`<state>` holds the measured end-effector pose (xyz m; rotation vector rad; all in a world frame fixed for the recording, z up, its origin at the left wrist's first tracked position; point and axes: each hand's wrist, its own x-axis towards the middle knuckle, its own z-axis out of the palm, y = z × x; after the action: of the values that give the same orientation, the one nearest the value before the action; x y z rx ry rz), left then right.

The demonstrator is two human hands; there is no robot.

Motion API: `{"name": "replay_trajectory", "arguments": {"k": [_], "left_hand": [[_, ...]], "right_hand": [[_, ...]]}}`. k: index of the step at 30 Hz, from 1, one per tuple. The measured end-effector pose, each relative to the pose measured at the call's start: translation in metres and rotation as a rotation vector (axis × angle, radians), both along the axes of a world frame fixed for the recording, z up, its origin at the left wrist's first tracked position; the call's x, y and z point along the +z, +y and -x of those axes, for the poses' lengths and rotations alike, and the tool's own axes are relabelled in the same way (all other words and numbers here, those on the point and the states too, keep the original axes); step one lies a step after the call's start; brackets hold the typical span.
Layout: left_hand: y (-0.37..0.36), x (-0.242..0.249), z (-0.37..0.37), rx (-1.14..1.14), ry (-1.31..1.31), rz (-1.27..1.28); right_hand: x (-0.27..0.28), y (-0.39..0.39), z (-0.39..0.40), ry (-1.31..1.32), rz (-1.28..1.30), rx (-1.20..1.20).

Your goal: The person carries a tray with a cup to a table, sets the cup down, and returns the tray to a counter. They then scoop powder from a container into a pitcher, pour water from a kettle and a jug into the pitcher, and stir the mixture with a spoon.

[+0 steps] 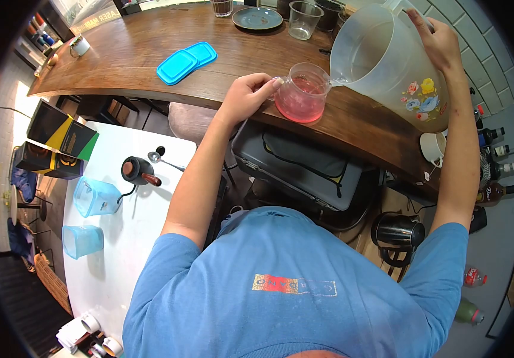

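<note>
My left hand [248, 97] is closed on the handle of a small glass pitcher [301, 100] that holds pink liquid, at the edge of the wooden counter [119, 56]. My right hand [439, 43] grips the handle of a large translucent plastic jug [382, 65] with a flower print. The jug is tilted to the left, its spout touching or just beside the pitcher's rim. Whether liquid is running between them is too small to tell. Some of the left fingers are hidden behind the pitcher's handle.
Two blue lids [186, 62], a plate [257, 19] and a clear cup [304, 20] lie further back on the counter. A white mug [432, 147] stands at right. The white table [131, 238] at left bears blue containers [97, 197]. Below right is a black kettle [398, 231].
</note>
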<state>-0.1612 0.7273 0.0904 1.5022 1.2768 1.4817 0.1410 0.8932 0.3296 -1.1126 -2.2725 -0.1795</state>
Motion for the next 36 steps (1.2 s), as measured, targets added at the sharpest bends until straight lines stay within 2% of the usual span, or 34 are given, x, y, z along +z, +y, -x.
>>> {"name": "replay_trajectory", "arguments": {"k": [7, 9, 10, 12, 15, 19, 21, 31, 33, 34, 36], "left_hand": [[-0.001, 0.002, 0.000, 0.013, 0.006, 0.033], [-0.001, 0.002, -0.001, 0.008, 0.001, 0.035], [-0.002, 0.002, -0.001, 0.003, -0.005, 0.037], [-0.001, 0.002, -0.001, 0.001, -0.010, 0.027], [0.000, 0.000, 0.000, -0.002, -0.016, 0.011], [-0.002, 0.003, -0.001, 0.003, -0.019, 0.033], [-0.001, 0.002, -0.001, 0.007, -0.004, 0.019], [-0.001, 0.003, -0.001, 0.008, -0.011, 0.015], [-0.004, 0.008, -0.001, -0.005, 0.016, 0.023], [-0.006, 0.011, -0.001, -0.019, 0.042, 0.033], [-0.008, 0.015, -0.003, -0.036, 0.021, 0.024]], "right_hand": [[0.004, -0.002, -0.001, -0.066, 0.011, -0.045], [0.006, -0.029, 0.014, -0.046, 0.051, -0.274], [0.004, -0.028, 0.014, -0.046, 0.052, -0.273], [-0.002, -0.025, 0.013, 0.096, -0.117, -0.059], [0.001, -0.034, 0.015, 0.086, -0.038, -0.107], [-0.004, -0.018, 0.005, 0.092, -0.081, -0.065], [-0.008, 0.005, -0.008, 0.054, 0.047, -0.038], [-0.032, 0.020, -0.034, 0.249, 0.125, -0.098], [-0.037, 0.010, -0.034, 0.422, 0.089, -0.108], [-0.040, 0.015, -0.040, 0.425, 0.087, -0.110], [-0.045, 0.029, -0.057, 0.455, 0.102, -0.232]]}}
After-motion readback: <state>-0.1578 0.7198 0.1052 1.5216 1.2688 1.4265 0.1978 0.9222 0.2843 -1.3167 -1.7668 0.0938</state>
